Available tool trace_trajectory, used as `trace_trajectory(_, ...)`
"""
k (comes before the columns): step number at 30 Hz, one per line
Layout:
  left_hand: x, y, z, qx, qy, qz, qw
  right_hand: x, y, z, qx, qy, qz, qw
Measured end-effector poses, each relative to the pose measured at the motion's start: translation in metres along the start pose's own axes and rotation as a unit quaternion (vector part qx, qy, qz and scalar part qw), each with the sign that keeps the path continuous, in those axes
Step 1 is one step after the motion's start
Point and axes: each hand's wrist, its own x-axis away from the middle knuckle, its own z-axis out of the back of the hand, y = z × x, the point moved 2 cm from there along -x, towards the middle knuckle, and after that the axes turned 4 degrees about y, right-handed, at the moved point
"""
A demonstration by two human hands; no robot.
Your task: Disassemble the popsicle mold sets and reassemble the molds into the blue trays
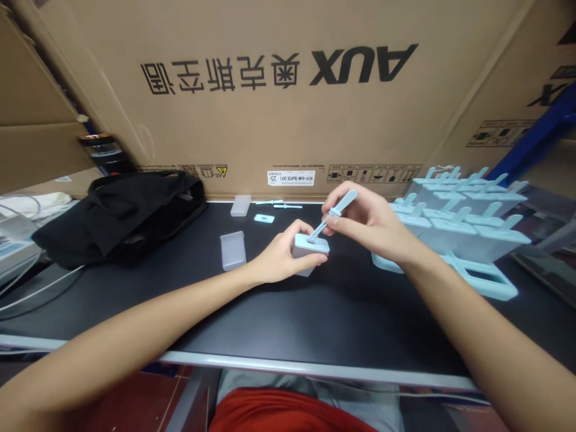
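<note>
My left hand (288, 252) is wrapped round a small translucent popsicle mold (306, 271) with a light blue lid (311, 242) on top. Between the thumb and fingers of my right hand (360, 219) is a light blue popsicle stick (344, 204), tilted, its lower tip at the slot of that lid. Left of my hands lie two loose translucent molds, one near (233, 251) and one farther back (241, 206). A loose blue lid (264, 218) and a couple of blue sticks (288, 206) rest near the carton.
On the right, several lidded molds with sticks (454, 231) stand in a light blue rack (490, 282). A black bag (130, 210), a dark jar (105, 153) and cables are at the left. A large cardboard box (288, 132) walls the back of the black table (288, 330).
</note>
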Motion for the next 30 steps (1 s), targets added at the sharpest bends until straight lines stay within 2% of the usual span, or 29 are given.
trace_trajectory(6,-0.001,-0.001,0.0,-0.004,-0.009,-0.01,1.0,0.002,0.007,-0.006,0.097,-0.11,0.024,0.989)
trace_trajectory(13,-0.002,0.002,0.002,-0.051,0.0,-0.017,0.999,0.001,0.006,0.0,0.135,-0.135,0.038,0.981)
trace_trajectory(19,-0.002,0.005,0.001,-0.071,-0.045,0.005,0.996,0.002,-0.002,0.001,0.222,-0.156,0.05,0.961)
trace_trajectory(21,-0.002,0.006,-0.001,-0.067,-0.067,-0.007,0.995,0.004,-0.009,0.013,0.239,-0.153,0.058,0.957)
trace_trajectory(24,-0.002,0.009,-0.005,-0.106,-0.1,-0.044,0.988,0.011,-0.023,0.048,0.287,-0.104,0.064,0.95)
trace_trajectory(27,0.001,0.013,-0.009,-0.21,-0.144,-0.074,0.964,0.021,-0.03,0.09,0.391,-0.049,0.037,0.918)
trace_trajectory(30,0.003,0.016,-0.013,-0.285,-0.181,-0.122,0.933,0.029,-0.022,0.123,0.467,-0.023,-0.008,0.884)
